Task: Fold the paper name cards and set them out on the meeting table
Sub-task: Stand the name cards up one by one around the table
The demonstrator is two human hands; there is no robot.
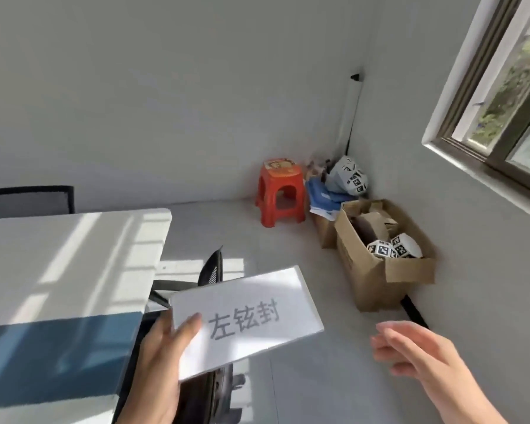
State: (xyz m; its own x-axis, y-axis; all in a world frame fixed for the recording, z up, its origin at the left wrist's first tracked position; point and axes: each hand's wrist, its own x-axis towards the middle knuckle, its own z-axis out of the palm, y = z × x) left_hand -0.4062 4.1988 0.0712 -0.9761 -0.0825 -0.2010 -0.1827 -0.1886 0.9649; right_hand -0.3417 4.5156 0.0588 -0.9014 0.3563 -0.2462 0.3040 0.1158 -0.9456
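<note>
Item one: white rectangular paper name card [251, 316] printed with three grey characters. It is held in the air beyond the corner of the white-topped meeting table [58, 255] and above a black mesh office chair [210, 270], touching neither. Whether it is already creased cannot be told.

Left hand [162, 362]: pinches the card's near-left edge, thumb on top, fingers hidden beneath.

Right hand [416, 347]: empty, fingers loosely spread, well apart from the card.

Also present: red plastic stool [280, 194] and brown cardboard box [380, 264] in the corner, under a window [502, 96].

Risks, judged: a one-edge pinch lets the sheet droop or slip to the floor; folding it in the air, unsupported, could give a skewed crease; a card set near the table edge may tip off.
</note>
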